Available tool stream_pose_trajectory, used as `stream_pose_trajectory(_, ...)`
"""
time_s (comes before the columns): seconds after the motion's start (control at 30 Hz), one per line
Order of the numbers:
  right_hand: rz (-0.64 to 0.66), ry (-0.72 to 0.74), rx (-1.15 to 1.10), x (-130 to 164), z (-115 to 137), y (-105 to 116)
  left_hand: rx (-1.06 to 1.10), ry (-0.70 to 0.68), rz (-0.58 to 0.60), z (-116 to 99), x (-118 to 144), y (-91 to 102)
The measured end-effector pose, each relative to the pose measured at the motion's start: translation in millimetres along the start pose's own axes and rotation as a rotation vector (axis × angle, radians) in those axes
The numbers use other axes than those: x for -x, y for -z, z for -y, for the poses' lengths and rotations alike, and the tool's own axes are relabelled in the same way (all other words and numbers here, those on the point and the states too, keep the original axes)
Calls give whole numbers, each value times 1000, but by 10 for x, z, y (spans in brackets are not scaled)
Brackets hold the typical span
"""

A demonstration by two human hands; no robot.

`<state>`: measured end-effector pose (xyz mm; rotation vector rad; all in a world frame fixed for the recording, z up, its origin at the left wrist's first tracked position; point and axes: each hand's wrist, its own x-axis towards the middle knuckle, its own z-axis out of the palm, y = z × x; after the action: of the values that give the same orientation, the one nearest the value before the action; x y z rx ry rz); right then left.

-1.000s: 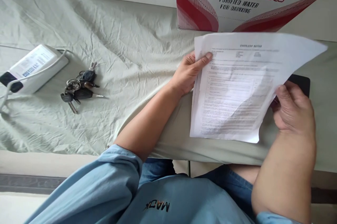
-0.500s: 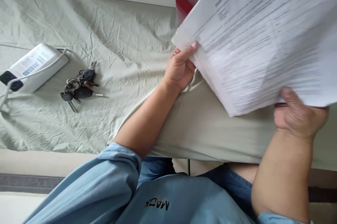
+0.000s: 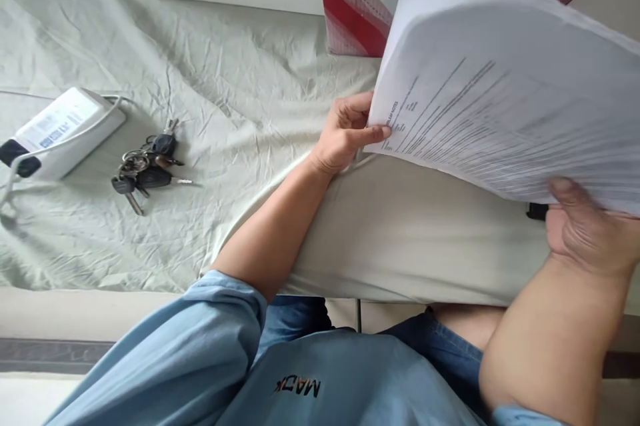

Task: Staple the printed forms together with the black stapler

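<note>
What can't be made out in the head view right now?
- Printed text on the paper stack: blurred and too small.
- Dark object by the right hand: mostly hidden under the paper.
- Box lettering: cut by the top edge and covered by the paper.
- Left hand fingertips: partly behind the sheet edge.

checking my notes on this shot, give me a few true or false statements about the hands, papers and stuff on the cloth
1. Both hands grip the papers. True: left hand at the left corner, right hand at the right edge.
2. The keys lie in the left hand. False: they lie on the cloth, apart from it.
3. The papers lie flat on the cloth. False: they are lifted and curved.
4. A red and white box stands behind the papers. True.
5. A white device lies left of the keys. True.
</note>
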<state>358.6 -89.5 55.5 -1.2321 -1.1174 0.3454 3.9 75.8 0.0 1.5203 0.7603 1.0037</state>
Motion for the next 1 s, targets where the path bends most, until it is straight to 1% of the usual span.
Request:
stream_pose_trajectory(0.07, 4, -13, -3, 7, 31, -2, -9, -18, -8, -5, -4, 17)
stream_pose_trajectory(0.1, 11, -54, 6, 20, 52, 1, -9, -20, 0, -8, -6, 29)
stream_pose_trajectory(0.13, 16, -106, 18, 36, 74, 4, -7, -12, 27, -10, -5, 40)
stream_pose_trajectory(0.2, 28, -201, 39, 66, 103, 9, -3, 33, 115, -14, 11, 55)
stream_pose_trajectory(0.27, 31, -214, 30, 76, 103, 11, 0, 86, 194, -23, 39, 58)
stream_pose_trajectory(0.33, 6, -189, 19, 71, 89, 4, -5, 116, 225, -46, 62, 51)
stream_pose_trajectory(0.4, -7, -238, 40, 74, 93, -28, -44, 135, 199, -84, 68, 36)
stream_pose_trajectory(0.5, -19, -360, 77, 119, 179, -127, -91, 178, 137, -156, 62, 11)
stream_pose_trajectory(0.6, -22, -404, 65, 188, 327, -206, 6, 235, 91, -200, 56, -1)
stream_pose_trajectory(0.63, -15, -443, 69, 208, 374, -207, 43, 254, 68, -199, 52, 1)
stream_pose_trajectory(0.7, 27, -599, 100, 233, 443, -160, 92, 274, 15, -175, 39, 13)
stream_pose_trajectory(0.77, 111, -779, 142, 234, 469, -62, 118, 280, -11, -143, 22, 35)
stream_pose_trajectory(0.8, 132, -821, 158, 225, 467, -4, 127, 287, -9, -134, 17, 49)
stream_pose_trajectory(0.83, 118, -819, 171, 211, 457, 57, 130, 298, 2, -136, 15, 63)
stream_pose_trajectory(0.9, 8, -716, 189, 175, 422, 170, 118, 335, 57, -183, 26, 92)
stream_pose_trajectory(0.93, -52, -654, 184, 158, 405, 218, 107, 359, 109, -227, 36, 105)
stream_pose_trajectory(0.97, -83, -616, 172, 144, 391, 258, 92, 384, 178, -280, 46, 118)
stream_pose_trajectory(1.0, -68, -610, 157, 136, 382, 287, 76, 406, 262, -338, 54, 130)
